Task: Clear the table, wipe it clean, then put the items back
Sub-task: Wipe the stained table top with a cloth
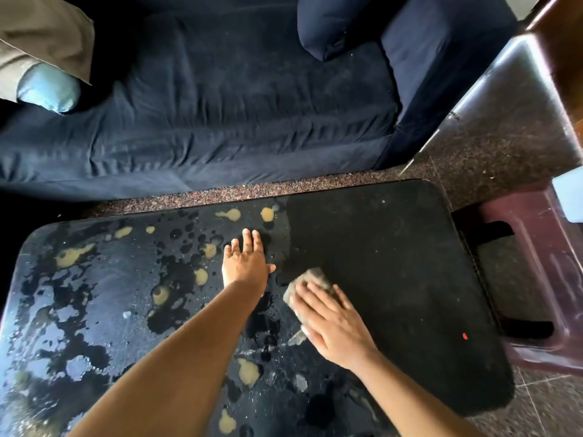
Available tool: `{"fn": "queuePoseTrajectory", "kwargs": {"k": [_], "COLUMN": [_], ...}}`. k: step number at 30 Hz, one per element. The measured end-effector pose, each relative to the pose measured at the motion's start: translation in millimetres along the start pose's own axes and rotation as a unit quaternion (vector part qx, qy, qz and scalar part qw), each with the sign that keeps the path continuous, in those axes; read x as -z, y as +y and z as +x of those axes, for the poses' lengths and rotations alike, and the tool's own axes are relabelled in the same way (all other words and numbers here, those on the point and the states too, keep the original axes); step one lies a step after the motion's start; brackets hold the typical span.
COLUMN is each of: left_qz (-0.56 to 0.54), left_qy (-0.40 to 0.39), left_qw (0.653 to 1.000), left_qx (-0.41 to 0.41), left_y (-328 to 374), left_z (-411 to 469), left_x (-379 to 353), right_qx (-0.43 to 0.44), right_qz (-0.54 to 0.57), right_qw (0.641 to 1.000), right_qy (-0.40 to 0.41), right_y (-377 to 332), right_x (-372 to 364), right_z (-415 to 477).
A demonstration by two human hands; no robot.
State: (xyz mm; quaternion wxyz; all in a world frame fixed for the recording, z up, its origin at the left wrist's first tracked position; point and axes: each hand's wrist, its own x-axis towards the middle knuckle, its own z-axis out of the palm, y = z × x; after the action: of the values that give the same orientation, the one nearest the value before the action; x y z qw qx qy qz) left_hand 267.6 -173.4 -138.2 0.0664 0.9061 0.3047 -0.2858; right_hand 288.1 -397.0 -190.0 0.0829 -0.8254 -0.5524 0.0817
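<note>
A dark, rounded-corner bench (410, 247) is seen from above through a head-worn camera, and everything else is placed relative to it. The bench's left and middle parts are covered with wet blotches and tan, yellowish puddles (72, 255); its right part looks matte, dark and mostly free of spots, apart from a small red speck (464, 335) near the right edge. The left hand (246, 263) is laid flat on the bench near its middle, palm down and fingers spread, with nothing held in its grip. Just to the right of it, the right hand (331, 326) is pressed flat on top of a greyish cloth or sponge (310, 283), which lies on the bench at the border between the wet and the dry areas; the fingers are extended over it rather than curled around it. Beyond the bench's far edge, across a strip of speckled floor (252, 190), a dark blue sofa (220, 105) is seen. A dark red plastic stool (536, 279) stands just off the bench's right end.
</note>
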Motion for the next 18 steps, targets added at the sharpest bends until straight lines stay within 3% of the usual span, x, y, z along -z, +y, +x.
{"fn": "queuePoseTrajectory", "kwargs": {"k": [2, 3, 5, 7, 9, 10, 12, 14, 15, 16, 18], "left_qz": [-0.002, 0.0, 0.007, 0.007, 0.011, 0.009, 0.006, 0.006, 0.006, 0.008, 0.012], "left_qy": [0.005, 0.009, 0.016, 0.013, 0.009, 0.006, 0.001, 0.0, 0.0, 0.0, 0.0], "left_qw": [1.0, 1.0, 1.0, 1.0, 1.0, 1.0, 1.0, 1.0, 1.0, 1.0, 1.0], "left_qx": [-0.003, -0.004, -0.007, -0.009, -0.007, -0.007, -0.006, -0.003, -0.003, -0.003, -0.002], "left_y": [-1, -1, -3, -2, -2, -2, -1, -1, -1, -1, -1], "left_z": [0, 0, 1, 0, 1, 1, 1, 1, 1, 1, 2], "left_x": [0, 0, -1, -3, -3, -3, -1, 0, 0, 0, -1], "right_qx": [0.104, 0.101, -0.024, -0.188, -0.242, -0.211, -0.041, 0.137, 0.18, 0.173, 0.015], "right_qz": [-0.031, -0.048, -0.043, -0.001, 0.02, 0.019, -0.009, -0.048, -0.073, -0.09, -0.061], "right_qw": [0.993, 0.992, 0.998, 0.982, 0.969, 0.976, 0.999, 0.988, 0.979, 0.978, 0.997], "right_qy": [-0.044, -0.051, -0.027, 0.018, 0.049, 0.048, 0.016, -0.047, -0.066, -0.075, -0.05], "right_y": [27, 40, 47, 25, -3, -11, -9, 20, 36, 49, 52], "right_x": [7, 10, 12, 11, 4, -1, -2, 6, 10, 12, 13], "right_z": [-13, -14, -4, 11, 18, 16, -3, -19, -22, -22, -14]}}
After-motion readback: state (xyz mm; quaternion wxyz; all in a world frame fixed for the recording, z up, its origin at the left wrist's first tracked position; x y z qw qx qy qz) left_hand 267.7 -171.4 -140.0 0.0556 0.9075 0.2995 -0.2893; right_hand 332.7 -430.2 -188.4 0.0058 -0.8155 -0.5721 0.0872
